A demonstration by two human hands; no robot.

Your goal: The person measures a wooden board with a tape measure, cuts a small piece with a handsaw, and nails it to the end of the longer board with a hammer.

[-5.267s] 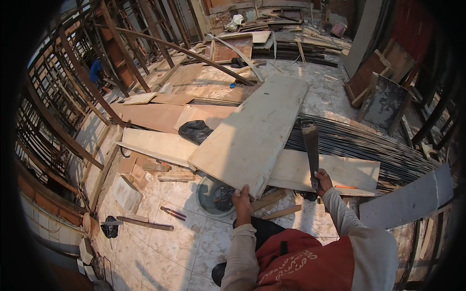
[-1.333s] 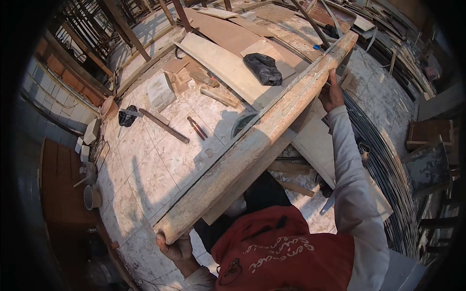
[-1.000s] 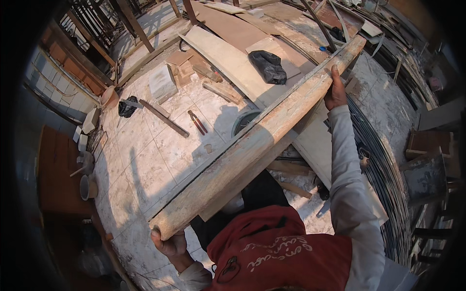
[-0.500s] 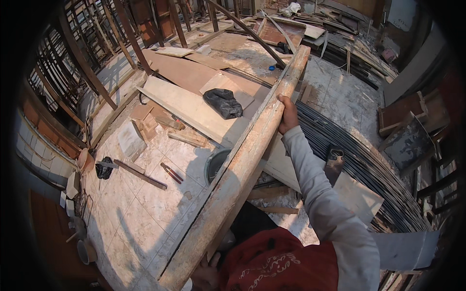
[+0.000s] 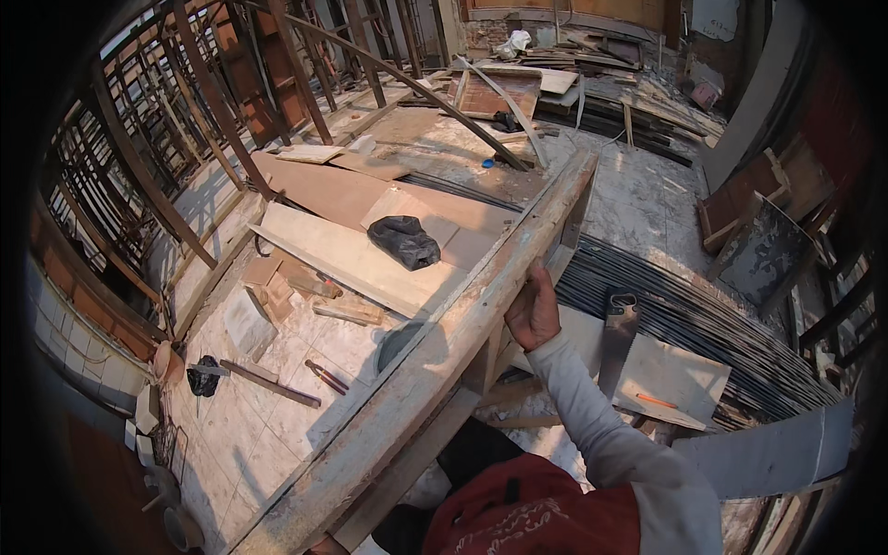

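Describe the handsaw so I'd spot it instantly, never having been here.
Find the bundle of dark rods spreading right of the right hand. Across its near edge and a pale board lies the handsaw, handle at the far end. Its tapering blade and looped handle set it apart from the straight rods.

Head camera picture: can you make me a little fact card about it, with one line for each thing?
Long wooden piece: slanting across the middle, worn
Right hand: touching the wood's right side, fingers partly hidden
Left hand: barely visible at the bottom edge, near the wood's lower end
Saw: right of the right hand, handle over dark rods
Black bag: crumpled, on flat boards
Pliers: on the floor
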